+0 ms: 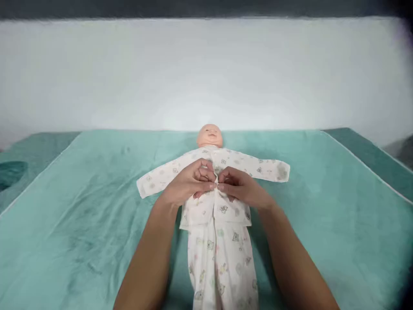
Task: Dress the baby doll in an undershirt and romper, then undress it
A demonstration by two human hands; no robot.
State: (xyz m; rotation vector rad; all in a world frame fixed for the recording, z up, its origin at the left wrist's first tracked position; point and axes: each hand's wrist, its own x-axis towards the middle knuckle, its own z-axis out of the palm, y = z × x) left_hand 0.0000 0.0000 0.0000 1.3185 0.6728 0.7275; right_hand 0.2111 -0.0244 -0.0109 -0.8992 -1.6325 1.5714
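A baby doll [210,135] lies on its back, its head at the far side. It wears a white printed long-sleeved shirt [230,213] with both sleeves spread out sideways, and matching printed trousers [226,262]. At the middle of the chest, my left hand [192,181] pinches one front edge of the shirt between thumb and fingers. My right hand [243,186] pinches the other front edge just beside it, the fingertips almost touching. Whatever fastener may lie between the fingertips is too small to make out. Below the hands, the shirt's front edges run down side by side.
A green cloth [322,232] with wrinkles on the left covers the surface under the doll. Its pale-edged borders run along both sides. A white wall [206,73] rises directly behind the doll's head. At the far left lies a dark green round patch [12,172].
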